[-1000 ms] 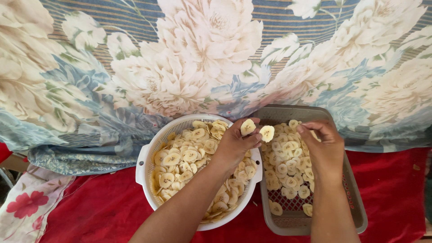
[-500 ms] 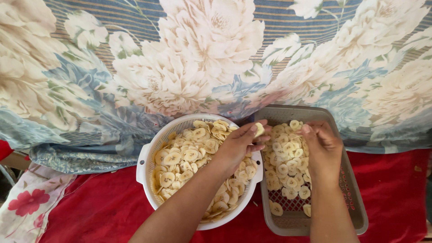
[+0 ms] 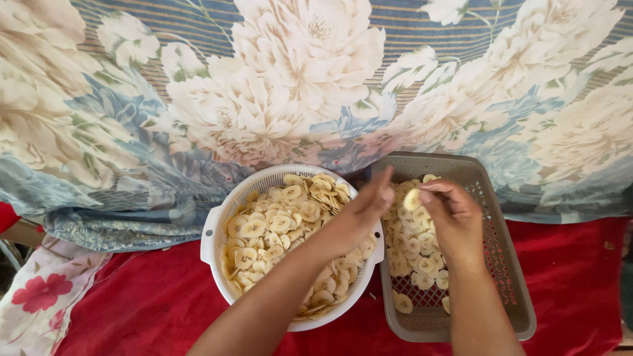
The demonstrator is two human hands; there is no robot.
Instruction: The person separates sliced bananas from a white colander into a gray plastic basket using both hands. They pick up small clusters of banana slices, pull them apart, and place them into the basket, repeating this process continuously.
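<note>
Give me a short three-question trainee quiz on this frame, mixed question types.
1. True or false: the white round colander holds more banana slices than the grey rectangular tray.
2. Which hand pinches a single banana slice? A) left hand B) right hand C) neither
3. Fill in: both containers rest on a ____ cloth.

Key:
1. True; the colander is heaped, the tray partly covered.
2. B; the right hand holds it over the tray, while the left hand reaches across the colander's rim.
3. red

Right hand (image 3: 453,221) pinching banana slice (image 3: 411,199) over grey tray (image 3: 508,264), left hand (image 3: 361,212) above white colander (image 3: 217,227)
</note>
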